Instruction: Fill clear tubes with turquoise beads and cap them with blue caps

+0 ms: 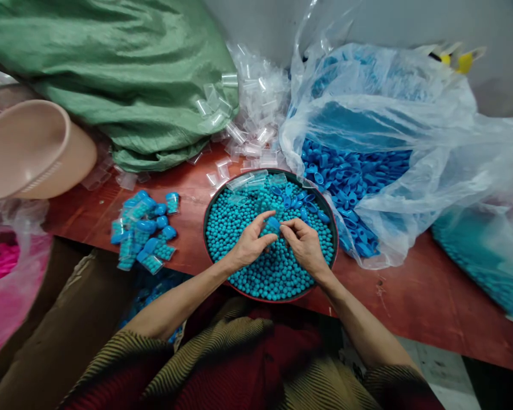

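Note:
A round, dark-rimmed pan is full of turquoise beads. Over it, my left hand curls its thumb and fingers around a small clear container with a blue cap. Just right of the cap, my right hand is closed in a pinch; what its fingertips hold, if anything, is hidden. Loose blue caps lie on the beads at the pan's back right. Several clear empty tubes rest at its back edge.
Bead-filled capped containers are heaped left on the red table. Clear tubes pile up behind, beside a green sack. A plastic bag of blue caps stands right; a beige tub stands far left.

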`<state>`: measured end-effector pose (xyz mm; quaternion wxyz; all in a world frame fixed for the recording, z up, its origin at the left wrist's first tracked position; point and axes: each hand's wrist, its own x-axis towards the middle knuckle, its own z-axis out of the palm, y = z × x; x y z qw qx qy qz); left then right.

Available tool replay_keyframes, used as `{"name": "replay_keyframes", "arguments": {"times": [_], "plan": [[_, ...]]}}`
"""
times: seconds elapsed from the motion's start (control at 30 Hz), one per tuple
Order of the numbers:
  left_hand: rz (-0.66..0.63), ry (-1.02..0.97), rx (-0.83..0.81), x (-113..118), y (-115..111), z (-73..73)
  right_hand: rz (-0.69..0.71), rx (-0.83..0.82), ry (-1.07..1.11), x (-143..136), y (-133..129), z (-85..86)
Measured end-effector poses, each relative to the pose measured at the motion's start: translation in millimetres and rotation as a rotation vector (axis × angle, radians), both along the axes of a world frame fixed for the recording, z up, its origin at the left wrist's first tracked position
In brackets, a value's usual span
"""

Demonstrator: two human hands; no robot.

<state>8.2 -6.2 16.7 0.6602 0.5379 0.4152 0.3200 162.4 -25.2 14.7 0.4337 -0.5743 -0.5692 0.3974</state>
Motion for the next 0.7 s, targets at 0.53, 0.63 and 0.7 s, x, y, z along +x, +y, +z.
{"name": "replay_keyframes", "arguments": {"times": [0.53, 0.63, 0.7], "plan": [[-0.07, 0.064, -0.063, -8.0, -4.4, -11.0, 0.335, -0.124, 0.117, 25.4, 4.9, -0.7], [-0.065, 0.085, -0.047, -8.6, -7.0, -10.9, 0.164, -0.158, 0.219, 20.0, 5.6, -6.8], [-0.023, 0.104, -0.012, -6.7, -9.8, -9.5, 0.117, -0.067, 0.099, 11.5, 2.9, -8.0]]}}
